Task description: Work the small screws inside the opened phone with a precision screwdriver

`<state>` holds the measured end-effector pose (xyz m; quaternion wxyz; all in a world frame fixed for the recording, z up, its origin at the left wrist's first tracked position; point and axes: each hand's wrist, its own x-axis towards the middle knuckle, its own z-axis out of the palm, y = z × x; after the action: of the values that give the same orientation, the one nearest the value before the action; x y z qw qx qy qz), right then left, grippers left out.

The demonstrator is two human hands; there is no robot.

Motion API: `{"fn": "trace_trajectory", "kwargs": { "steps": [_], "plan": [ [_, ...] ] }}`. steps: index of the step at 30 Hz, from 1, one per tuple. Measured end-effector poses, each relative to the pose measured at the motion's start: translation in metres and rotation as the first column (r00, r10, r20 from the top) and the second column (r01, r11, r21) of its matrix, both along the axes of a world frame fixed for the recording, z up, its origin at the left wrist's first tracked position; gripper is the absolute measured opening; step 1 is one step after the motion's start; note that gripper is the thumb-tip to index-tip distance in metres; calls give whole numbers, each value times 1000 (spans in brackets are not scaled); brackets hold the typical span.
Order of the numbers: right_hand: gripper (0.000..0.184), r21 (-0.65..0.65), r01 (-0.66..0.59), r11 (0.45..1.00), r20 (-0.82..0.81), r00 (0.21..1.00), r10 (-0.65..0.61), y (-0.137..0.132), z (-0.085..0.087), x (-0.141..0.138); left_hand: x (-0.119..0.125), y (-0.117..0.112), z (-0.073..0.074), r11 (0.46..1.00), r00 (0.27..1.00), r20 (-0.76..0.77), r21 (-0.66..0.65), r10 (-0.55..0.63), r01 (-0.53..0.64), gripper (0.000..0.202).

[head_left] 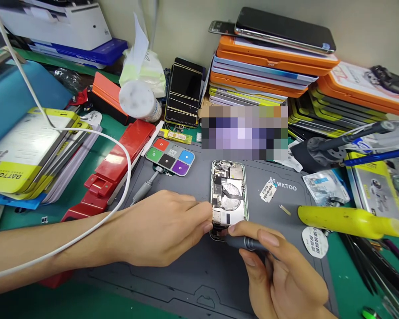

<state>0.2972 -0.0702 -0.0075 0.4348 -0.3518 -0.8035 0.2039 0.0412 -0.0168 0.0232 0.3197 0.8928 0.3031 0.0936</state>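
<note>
In the right hand, a half-hidden tool

One head-worn camera, facing forward and down

From above the near side of the gray mat, close over the left hand and right hand, it looks across the green bench to the wall.
</note>
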Motion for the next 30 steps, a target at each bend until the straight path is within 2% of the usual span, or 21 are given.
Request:
{"fn": "trace_trajectory", "kwargs": {
  "steps": [3,6,9,11,13,17,20,23,27,30],
  "plan": [
    [55,69,8,998,93,996,-15,1,5,1,0,-1,-1,1000,1000,2,8,-5,5,24],
    [31,122,-13,992,201,980,-12,4,13,1,0,-1,-1,1000,1000,5,18,-24,24,23],
    [21,163,-38,986,195,981,5,4,15,-1,1,-2,-2,999,1000,18,47,-24,23,21],
    [26,187,-32,982,141,990,6,3,12,-3,1,-3,-3,999,1000,22,51,-12,11,17],
    [38,181,-11,983,79,997,-3,0,8,-4,1,-3,-5,999,999,37,40,-4,2,14],
    [65,146,-23,989,106,994,8,-3,5,-3,1,-4,-7,1000,996,90,2,5,-5,10],
    [64,146,-3,989,92,996,-10,-2,7,-2,1,-3,-7,999,994,104,-42,21,-16,11],
    [73,124,-17,992,94,996,6,0,7,-2,1,-1,-6,996,993,113,-83,42,-32,6],
    [80,12,44,999,-76,996,-43,-1,4,-4,-3,1,-4,997,985,168,-70,35,-23,18],
    [82,-32,-3,999,-135,991,-1,-3,3,-3,-5,1,-5,999,984,170,-37,45,-39,18]
  ]
}}
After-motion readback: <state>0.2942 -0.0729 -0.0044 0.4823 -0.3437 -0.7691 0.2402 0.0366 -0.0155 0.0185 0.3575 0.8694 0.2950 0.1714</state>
